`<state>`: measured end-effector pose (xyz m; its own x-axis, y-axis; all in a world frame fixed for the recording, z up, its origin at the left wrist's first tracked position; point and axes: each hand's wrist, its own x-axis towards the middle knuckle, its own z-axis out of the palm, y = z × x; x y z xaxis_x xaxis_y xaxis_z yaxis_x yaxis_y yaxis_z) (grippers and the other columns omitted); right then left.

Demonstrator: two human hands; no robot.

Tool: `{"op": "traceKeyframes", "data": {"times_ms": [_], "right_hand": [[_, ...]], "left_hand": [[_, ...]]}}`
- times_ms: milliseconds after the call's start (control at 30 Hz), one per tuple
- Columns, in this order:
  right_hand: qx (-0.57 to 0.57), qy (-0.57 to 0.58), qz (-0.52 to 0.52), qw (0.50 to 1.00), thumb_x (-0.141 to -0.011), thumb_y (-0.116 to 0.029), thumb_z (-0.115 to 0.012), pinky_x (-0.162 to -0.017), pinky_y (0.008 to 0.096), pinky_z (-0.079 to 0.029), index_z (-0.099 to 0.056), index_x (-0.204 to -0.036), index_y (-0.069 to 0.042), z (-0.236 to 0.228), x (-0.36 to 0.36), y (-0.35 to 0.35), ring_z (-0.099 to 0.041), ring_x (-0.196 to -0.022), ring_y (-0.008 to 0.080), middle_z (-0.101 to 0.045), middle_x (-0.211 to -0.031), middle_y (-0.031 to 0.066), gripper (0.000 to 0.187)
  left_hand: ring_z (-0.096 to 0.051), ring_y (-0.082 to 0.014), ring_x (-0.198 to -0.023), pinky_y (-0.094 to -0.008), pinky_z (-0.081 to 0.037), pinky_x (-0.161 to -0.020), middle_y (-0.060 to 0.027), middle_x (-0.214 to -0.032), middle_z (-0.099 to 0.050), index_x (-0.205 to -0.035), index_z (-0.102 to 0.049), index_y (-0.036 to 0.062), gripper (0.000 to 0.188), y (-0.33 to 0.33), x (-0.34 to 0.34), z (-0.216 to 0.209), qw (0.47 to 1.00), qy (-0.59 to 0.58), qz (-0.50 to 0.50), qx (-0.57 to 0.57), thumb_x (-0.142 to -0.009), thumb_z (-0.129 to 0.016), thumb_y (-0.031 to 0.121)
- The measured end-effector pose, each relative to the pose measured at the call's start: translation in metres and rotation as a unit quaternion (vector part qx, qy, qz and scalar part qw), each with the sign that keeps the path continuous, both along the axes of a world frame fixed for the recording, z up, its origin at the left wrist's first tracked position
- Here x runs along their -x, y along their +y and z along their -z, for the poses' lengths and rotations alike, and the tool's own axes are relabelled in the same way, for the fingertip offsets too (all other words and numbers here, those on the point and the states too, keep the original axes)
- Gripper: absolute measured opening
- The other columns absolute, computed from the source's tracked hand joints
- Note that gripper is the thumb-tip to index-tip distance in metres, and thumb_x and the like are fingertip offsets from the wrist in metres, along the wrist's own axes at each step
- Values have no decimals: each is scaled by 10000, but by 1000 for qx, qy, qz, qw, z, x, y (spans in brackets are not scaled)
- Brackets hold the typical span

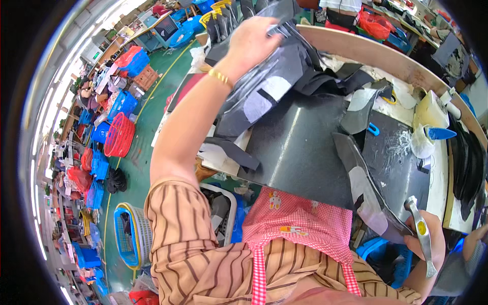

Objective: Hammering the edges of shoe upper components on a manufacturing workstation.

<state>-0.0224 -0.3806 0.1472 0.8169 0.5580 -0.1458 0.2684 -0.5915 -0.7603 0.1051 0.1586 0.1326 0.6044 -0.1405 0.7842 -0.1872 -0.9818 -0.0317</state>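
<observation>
My left hand [256,43] reaches across the far left of the work table, its fingers closed on a dark sheet piece at the top of a pile. Below it lie several overlapping black cut pieces [277,76], some with pale grey patches. Low at the right, my right hand [429,236] is closed round a hammer [420,231], whose silver metal head faces up with a yellow oval in its middle. Its fingertips also touch the lower end of a long black piece with a grey patch [368,195], which hangs over the table's near edge.
The dark board [305,137] has a raised wooden rim [376,43] behind it. At the right stand a white glue-crusted container [422,142] and a blue pointed tool [441,133]. A blue basket [373,249] sits below; another person's arm [470,244] is close at right.
</observation>
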Motion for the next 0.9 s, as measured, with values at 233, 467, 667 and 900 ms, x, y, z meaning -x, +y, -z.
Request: {"op": "traceKeyframes", "data": {"times_ms": [233,467,667,900], "right_hand": [[14,-11,-169,985,-532,-107,-694,-556,355,-374,-586,-775,-16,-5,-9,30,-502,-581,303,-550,-674,120,281],[42,147,-17,988,-623,-115,-887,-743,281,-447,-614,-1236,-3,34,-24,11,-564,-861,124,-618,-969,33,681],[-31,165,-64,984,-783,-46,-828,-861,318,-458,-546,-1265,-15,123,-42,46,-541,-930,162,-604,-1075,31,560],[-25,71,-36,997,-785,-61,-799,-741,338,-467,-562,-1134,-18,110,-40,54,-533,-765,243,-586,-886,132,424]], "left_hand": [[-552,-388,-1185,-505,-415,-1005,-220,-1153,-630,-1272,-561,-18,717,-180,129,35,818,289,497,24,-807,-723,503],[-658,-361,-820,-417,-499,-696,-197,-882,-672,-1124,-606,11,428,-133,165,54,654,571,450,210,-888,-708,354],[-645,-341,-882,-399,-504,-742,-173,-954,-655,-1119,-589,20,381,-106,154,89,721,628,267,125,-838,-727,239],[-592,-373,-952,-433,-484,-856,-172,-1013,-607,-1116,-616,-9,295,-214,123,84,793,454,371,164,-848,-645,109]]}}
